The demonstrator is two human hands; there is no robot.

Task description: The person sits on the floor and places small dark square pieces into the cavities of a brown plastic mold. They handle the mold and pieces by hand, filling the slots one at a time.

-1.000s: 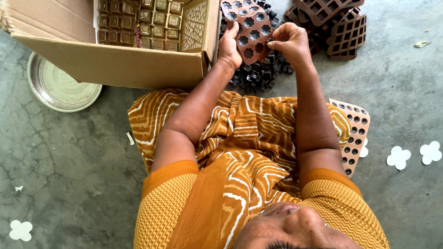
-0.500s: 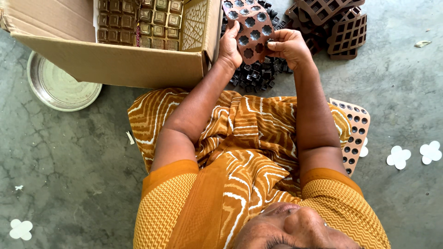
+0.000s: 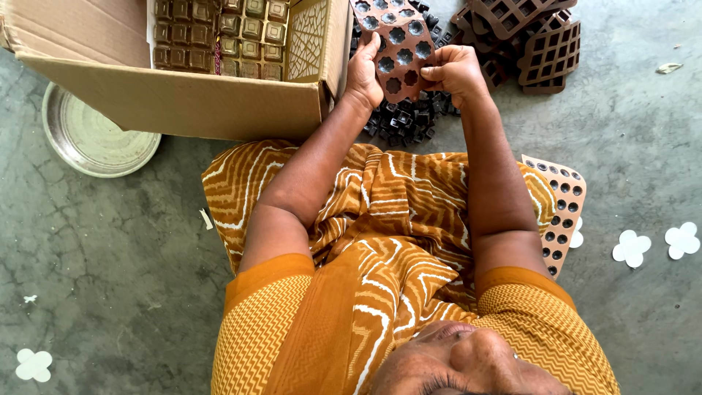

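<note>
My left hand (image 3: 363, 72) grips the left edge of a brown plastic tray (image 3: 395, 36) with flower-shaped pockets, several of them filled with small dark pieces. My right hand (image 3: 455, 72) is at the tray's lower right edge, fingertips pinched on a small dark piece at a pocket. Under both hands a heap of small dark square cups (image 3: 409, 117) lies on the floor.
An open cardboard box (image 3: 183, 102) with rows of filled trays stands at the upper left, a round metal plate (image 3: 91, 139) beside it. Stacked brown grid trays (image 3: 545, 44) lie at the upper right. A tan tray with round holes (image 3: 563, 212) and white flower-shaped cutouts (image 3: 632, 249) lie right of my lap.
My right hand has shifted slightly left and down against the tray's lower right edge. My left hand keeps its hold on the tray.
</note>
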